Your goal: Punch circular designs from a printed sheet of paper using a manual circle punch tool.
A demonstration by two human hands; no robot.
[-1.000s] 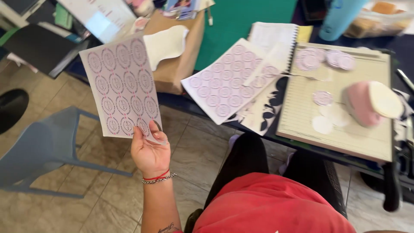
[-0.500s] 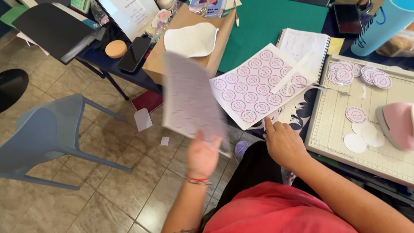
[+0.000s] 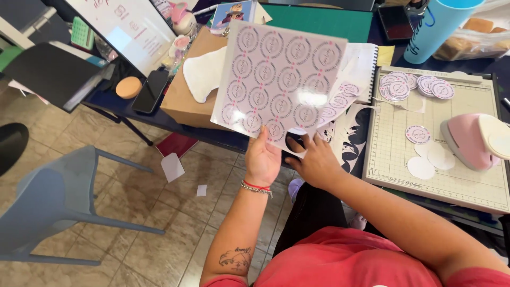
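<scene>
Sticker sheet held at its lower edge by both hands

The left hand (image 3: 264, 159) fingers grip the sticker sheet (image 3: 279, 79) at bottom centre; the right hand (image 3: 317, 162) fingers pinch its lower right corner. The sheet extends up and away over the tabletop (image 3: 133, 109).

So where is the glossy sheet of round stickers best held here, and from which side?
By its bottom edge, from below. The sticker sheet is thin, held up facing the camera, and one circle near its lower edge is already punched out. The left hand pinches that edge; the right hand steadies it beside the hole, leaving the printed circles uncovered.
</scene>
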